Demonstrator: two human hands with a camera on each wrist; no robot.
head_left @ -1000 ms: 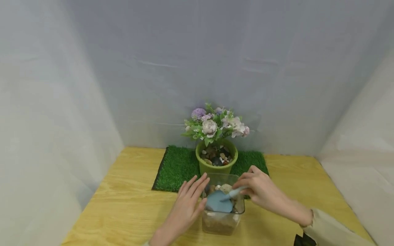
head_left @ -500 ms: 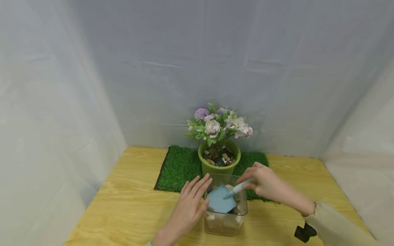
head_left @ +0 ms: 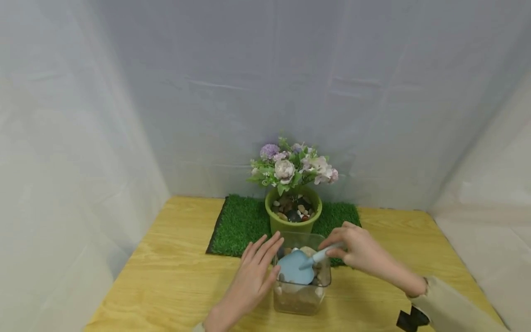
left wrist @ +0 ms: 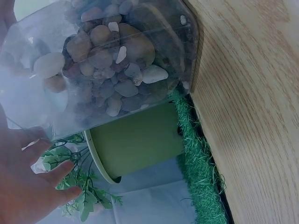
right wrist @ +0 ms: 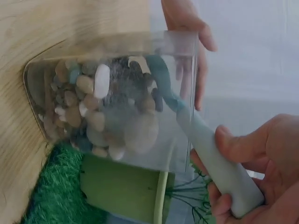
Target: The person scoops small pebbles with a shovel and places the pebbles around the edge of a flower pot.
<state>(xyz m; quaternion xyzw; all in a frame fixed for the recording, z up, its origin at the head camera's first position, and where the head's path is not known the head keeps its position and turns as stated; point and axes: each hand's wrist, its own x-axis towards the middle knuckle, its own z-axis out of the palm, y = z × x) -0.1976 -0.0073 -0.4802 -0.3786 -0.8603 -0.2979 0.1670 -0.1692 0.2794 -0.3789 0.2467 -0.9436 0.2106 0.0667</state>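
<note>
My right hand (head_left: pixel 360 245) grips the pale handle of a small blue trowel (head_left: pixel 295 268), its blade down inside a clear plastic container (head_left: pixel 299 304). Pebbles (right wrist: pixel 93 107) of several colours and sizes fill the lower part of that container, as the right wrist view shows through its wall. The blade (right wrist: pixel 161 77) lies against the upper stones, near the wall on my left hand's side. My left hand (head_left: pixel 253 274) rests at the container's left rim with its fingers extended. In the left wrist view its fingers (left wrist: pixel 58 172) spread beside the container's upper edge.
Right behind the container stands a green flowerpot (head_left: pixel 290 226) with pebbles and purple, white and pink flowers (head_left: pixel 290 168). It sits on a green artificial grass mat (head_left: pixel 240 226). The wooden table (head_left: pixel 166 276) is bounded by pale cloth (head_left: pixel 207 115) at the back and sides.
The trowel blade has shifted slightly among the stones, and its handle now tilts up more to the right. The left hand keeps its place at the rim.
</note>
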